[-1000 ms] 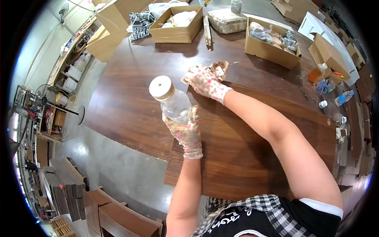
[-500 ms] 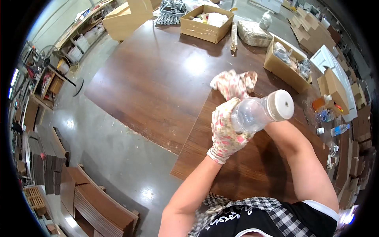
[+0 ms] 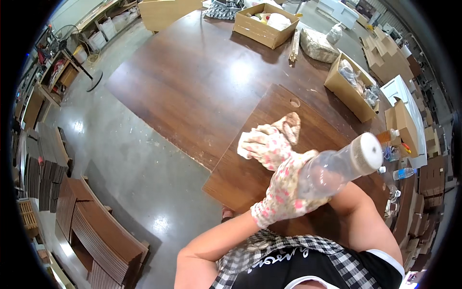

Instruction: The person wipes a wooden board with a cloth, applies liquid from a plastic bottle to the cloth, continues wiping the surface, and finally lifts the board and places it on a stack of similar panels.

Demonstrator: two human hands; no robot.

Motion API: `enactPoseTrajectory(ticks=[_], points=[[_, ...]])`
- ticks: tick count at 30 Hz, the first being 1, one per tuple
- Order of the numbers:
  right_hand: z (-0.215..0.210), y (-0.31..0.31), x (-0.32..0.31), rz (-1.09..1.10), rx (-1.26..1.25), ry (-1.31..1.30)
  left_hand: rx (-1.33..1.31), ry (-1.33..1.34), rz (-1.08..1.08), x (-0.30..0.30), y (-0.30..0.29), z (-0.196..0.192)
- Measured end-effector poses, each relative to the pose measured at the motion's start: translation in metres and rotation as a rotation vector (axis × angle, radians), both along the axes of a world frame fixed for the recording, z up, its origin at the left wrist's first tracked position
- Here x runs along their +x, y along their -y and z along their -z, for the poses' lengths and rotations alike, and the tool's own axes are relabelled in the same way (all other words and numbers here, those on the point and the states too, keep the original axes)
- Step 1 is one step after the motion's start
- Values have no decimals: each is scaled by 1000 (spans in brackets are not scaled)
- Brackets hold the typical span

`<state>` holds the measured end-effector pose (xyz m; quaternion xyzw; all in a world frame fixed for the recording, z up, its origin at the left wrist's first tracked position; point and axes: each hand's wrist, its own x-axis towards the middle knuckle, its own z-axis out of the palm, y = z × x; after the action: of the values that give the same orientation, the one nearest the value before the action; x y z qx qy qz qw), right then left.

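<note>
My left hand point(image 3: 284, 192), in a flowered glove, grips a clear plastic bottle point(image 3: 337, 166) with a white cap. The bottle lies tilted, cap pointing right and slightly up, above the board. My right hand point(image 3: 269, 144), gloved the same way, presses a crumpled cloth point(image 3: 291, 126) onto a dark brown wooden board point(image 3: 250, 180). The board lies on the corner of a large dark wooden table point(image 3: 192, 86). My right forearm passes under the bottle. A small round hole point(image 3: 295, 102) shows near the board's far edge.
Open cardboard boxes point(image 3: 262, 24) point(image 3: 351, 86) with bagged items stand along the table's far side. Small bottles point(image 3: 404, 172) sit at the right. Stacked wooden panels point(image 3: 96, 226) lie on the concrete floor at lower left, and a stand fan point(image 3: 82, 62) is farther off.
The bottle has swung from upright to lying tilted, cap to the right. My right hand with the cloth has shifted left across the board.
</note>
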<state>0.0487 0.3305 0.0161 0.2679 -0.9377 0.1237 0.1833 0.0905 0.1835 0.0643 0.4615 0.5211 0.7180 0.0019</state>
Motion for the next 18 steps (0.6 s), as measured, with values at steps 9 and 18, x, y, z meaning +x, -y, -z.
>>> enactPoseTrajectory(ticks=[9,18], points=[[-16,-29,-14,203,238,-226,-233,375,97,67,38,25],[25,-44,110,349,-355,614,-317,211,-174,96,72,12]])
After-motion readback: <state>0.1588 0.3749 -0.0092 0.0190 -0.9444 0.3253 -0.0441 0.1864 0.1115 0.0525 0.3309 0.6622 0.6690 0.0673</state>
